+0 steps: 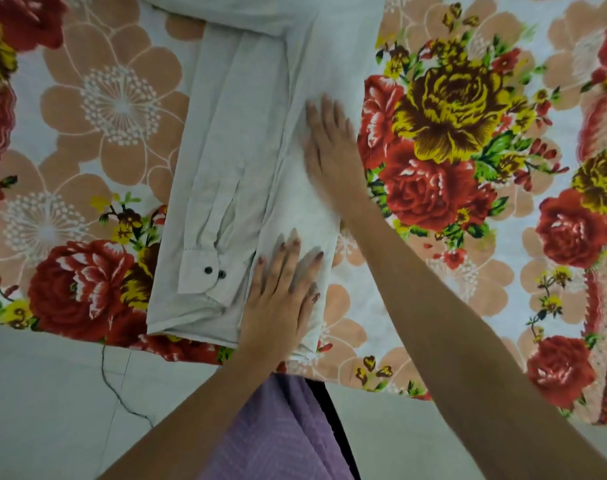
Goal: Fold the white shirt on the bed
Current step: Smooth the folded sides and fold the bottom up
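The white shirt (pixel 257 140) lies folded into a long strip on the flowered bedsheet (pixel 451 140), cuff (pixel 201 271) showing two dark buttons; left hand (pixel 278 299) and right hand (pixel 333 147) press flat, fingers spread, gripping nothing; no readable writing

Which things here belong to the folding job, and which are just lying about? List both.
In the job: white shirt; its buttoned cuff; left hand; right hand; both flat on the shirt.
Just there: floral bedsheet; tiled floor; purple garment.
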